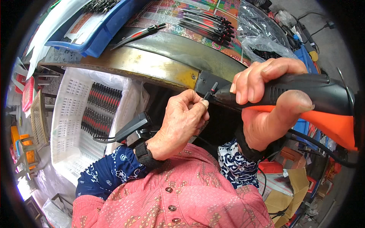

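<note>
My right hand (266, 95) is wrapped around a black-and-orange power screwdriver (319, 91), its thumb raised off the body. The narrow nose of the tool points left, toward my left hand (180, 119). Between thumb and fingertips, my left hand pinches a small slim black part (208, 95), right at the tool's nose; most of the part is covered by fingers. Both hands are just in front of the bench's metal edge (152, 62), by a dark bracket (207, 80). On the bench lies a single slim black-and-red tool (138, 36).
A pile of similar black-and-red tools (207, 26) lies on a printed sheet at the back. A blue tray (97, 40) stands far left, clear plastic bags (262, 26) far right. Below left, a white basket (62, 114) holds neat rows of tools. An opened cardboard box (298, 186) is lower right.
</note>
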The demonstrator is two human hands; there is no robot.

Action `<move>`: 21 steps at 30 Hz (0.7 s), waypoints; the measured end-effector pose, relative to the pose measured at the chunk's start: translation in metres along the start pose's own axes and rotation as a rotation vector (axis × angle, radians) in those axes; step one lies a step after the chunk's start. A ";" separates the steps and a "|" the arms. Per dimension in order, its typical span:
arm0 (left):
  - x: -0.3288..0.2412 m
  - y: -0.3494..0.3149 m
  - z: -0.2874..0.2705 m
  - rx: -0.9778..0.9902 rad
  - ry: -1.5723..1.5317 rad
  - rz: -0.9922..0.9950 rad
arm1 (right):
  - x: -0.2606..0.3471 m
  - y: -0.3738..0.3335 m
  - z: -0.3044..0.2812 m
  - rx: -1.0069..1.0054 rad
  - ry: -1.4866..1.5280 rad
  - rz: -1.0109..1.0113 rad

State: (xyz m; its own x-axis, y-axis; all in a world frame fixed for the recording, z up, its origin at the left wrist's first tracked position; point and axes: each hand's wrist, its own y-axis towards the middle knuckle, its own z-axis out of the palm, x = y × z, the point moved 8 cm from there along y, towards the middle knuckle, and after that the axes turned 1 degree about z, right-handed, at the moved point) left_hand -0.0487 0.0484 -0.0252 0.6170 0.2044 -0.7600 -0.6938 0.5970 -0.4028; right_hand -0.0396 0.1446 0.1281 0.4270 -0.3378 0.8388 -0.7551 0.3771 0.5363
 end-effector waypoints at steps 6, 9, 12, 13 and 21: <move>0.001 0.000 0.000 0.003 -0.009 -0.017 | -0.006 0.001 -0.004 -0.015 0.085 0.005; 0.001 0.000 0.000 0.008 -0.012 -0.025 | -0.012 0.001 -0.005 0.017 0.221 0.050; 0.001 0.001 -0.001 -0.013 0.048 -0.023 | -0.015 0.005 -0.003 0.047 0.291 0.033; 0.001 0.002 -0.002 -0.007 0.042 -0.031 | -0.015 0.002 -0.003 0.054 0.298 0.069; 0.002 0.002 -0.004 -0.004 0.004 -0.077 | -0.002 0.002 0.002 0.122 0.170 0.066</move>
State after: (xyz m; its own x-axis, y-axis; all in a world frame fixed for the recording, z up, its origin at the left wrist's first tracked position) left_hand -0.0500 0.0467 -0.0293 0.6668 0.1550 -0.7290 -0.6460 0.6078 -0.4617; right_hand -0.0427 0.1440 0.1274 0.4446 -0.1619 0.8810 -0.8344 0.2829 0.4731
